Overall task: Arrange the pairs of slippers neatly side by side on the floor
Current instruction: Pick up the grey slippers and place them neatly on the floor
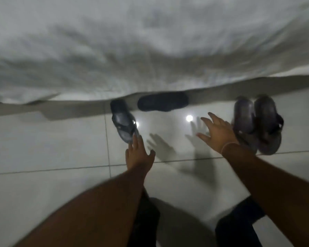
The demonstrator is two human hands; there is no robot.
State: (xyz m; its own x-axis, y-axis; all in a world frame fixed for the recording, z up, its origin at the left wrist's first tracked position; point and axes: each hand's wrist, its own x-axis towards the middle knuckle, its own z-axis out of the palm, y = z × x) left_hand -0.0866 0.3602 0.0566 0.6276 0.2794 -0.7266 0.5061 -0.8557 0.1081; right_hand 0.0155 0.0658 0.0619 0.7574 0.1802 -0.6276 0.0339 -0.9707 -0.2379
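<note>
A dark flip-flop lies on the pale tiled floor at centre left, angled, strap up. Its dark mate lies sideways just beyond it, partly under the hanging bed sheet. At the right a grey-purple pair lies side by side, touching. My left hand hovers open, its fingertips at the near end of the angled flip-flop. My right hand is open with fingers spread, just left of the grey-purple pair, over bare floor. The frame is blurred by motion.
A white rumpled bed sheet fills the upper half and hangs to the floor behind the slippers. Glossy tiles with grout lines stretch left and toward me. My knees in dark clothing show at the bottom.
</note>
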